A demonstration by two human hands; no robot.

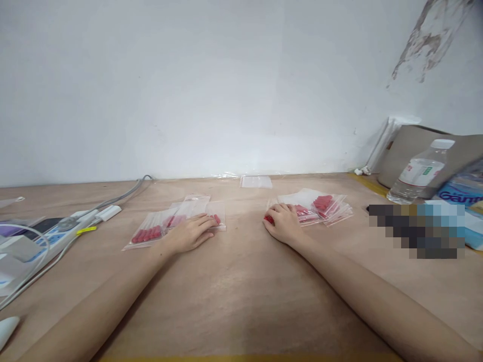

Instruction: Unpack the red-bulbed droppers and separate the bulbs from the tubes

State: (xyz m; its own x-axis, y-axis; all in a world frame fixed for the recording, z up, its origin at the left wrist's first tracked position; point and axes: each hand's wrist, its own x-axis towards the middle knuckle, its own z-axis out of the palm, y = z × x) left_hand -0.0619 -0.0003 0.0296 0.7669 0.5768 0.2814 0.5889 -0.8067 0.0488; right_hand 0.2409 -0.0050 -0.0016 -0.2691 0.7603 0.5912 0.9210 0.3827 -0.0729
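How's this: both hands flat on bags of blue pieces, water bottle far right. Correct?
No: the pieces are red, not blue, per the head view. Left hand and right hand rest flat on the bags, water bottle at far right.

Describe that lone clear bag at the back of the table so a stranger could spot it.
On the wooden table, look toward the white wall, behind the gap between the left hand and right hand. A flat clear bag lies there alone. Unlike the bags under the hands, it shows no red pieces.
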